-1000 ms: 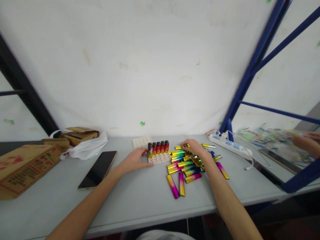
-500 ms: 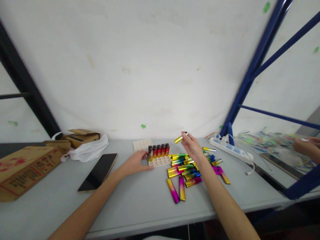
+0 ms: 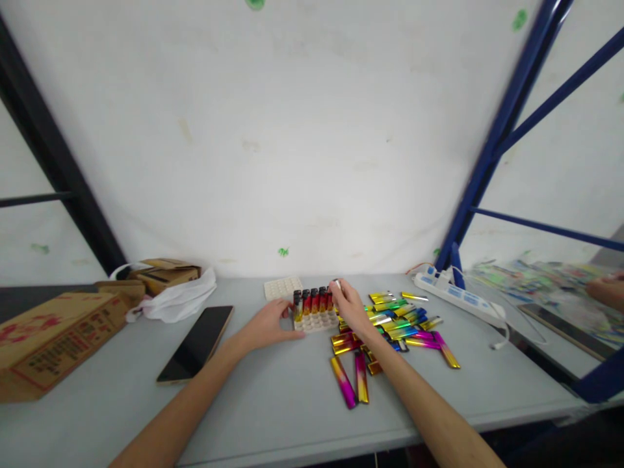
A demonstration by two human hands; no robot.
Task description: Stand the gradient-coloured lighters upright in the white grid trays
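Observation:
My left hand [image 3: 268,323] holds the left end of a white gridded tray [image 3: 316,322], thumb along the front and fingers curled behind. Several red and yellow lighters [image 3: 314,301] with black tops stand upright in the tray's back row. At the right end of that row, my right hand [image 3: 350,308] pinches a lighter [image 3: 337,284]; only a bit of its metal top shows past the fingers, and whether its base sits in a slot is hidden. Right of the tray lies a loose pile of shiny multicoloured lighters [image 3: 404,325], partly behind my right forearm.
A second white tray [image 3: 283,287] lies near the wall. To the left are a black phone [image 3: 197,343], a white plastic bag [image 3: 178,303] and a cardboard box [image 3: 58,335]. A power strip [image 3: 458,299] lies at right, beside the blue frame [image 3: 492,156]. Another person's hand [image 3: 607,289] shows far right.
My right hand has moved left and down from above the pile, carrying the gold lighter to the right end of the upright row. My left hand stays at the tray. The view has shifted slightly.

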